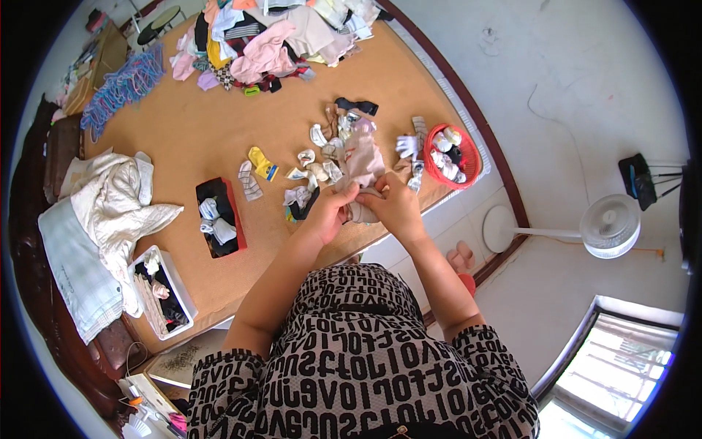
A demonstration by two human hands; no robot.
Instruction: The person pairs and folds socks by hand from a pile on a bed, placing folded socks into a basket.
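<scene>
My left hand (pixel 329 212) and my right hand (pixel 395 209) are close together over the near edge of the bed, fingers closed on a pale pink garment (pixel 363 157). Its upper part lies stretched away from me, while the end near me is gathered between my thumbs and fingers. I cannot make out its exact kind. Around its far end lies a loose heap of socks (pixel 330 143), with a black sock (pixel 356 107) at the back. To the left are a yellow sock (pixel 262 164) and a striped sock (pixel 249 181); a white-and-lavender sock (pixel 406 146) lies right of the garment.
A red basket (pixel 474 162) with rolled socks stands right. Leftward are a black-and-red box (pixel 235 233), a white bin (pixel 186 307), a quilt (pixel 110 201) and a pillow (pixel 66 256). Clothes (pixel 267 51) and blue hangers (pixel 128 84) lie farther back. A fan (pixel 610 225) stands beyond the bed.
</scene>
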